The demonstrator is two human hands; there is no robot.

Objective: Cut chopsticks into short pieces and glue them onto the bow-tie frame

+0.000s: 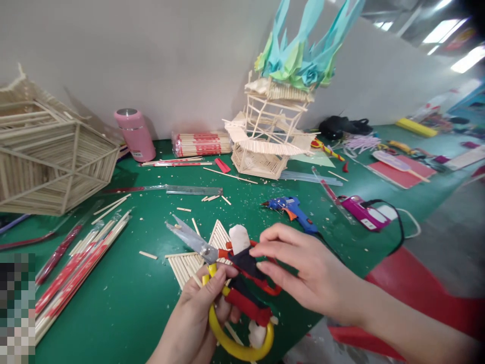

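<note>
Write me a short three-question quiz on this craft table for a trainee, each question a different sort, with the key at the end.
1. Multiple choice. Which tool does the left hand hold?
A) pliers
B) scissors
C) a hammer

2. True or false. The blue glue gun lies on the green table, held by neither hand.

3. Fill in the blank. The upright flask at the back of the table is coloured ____.

Key: 1. B; 2. true; 3. pink
</note>
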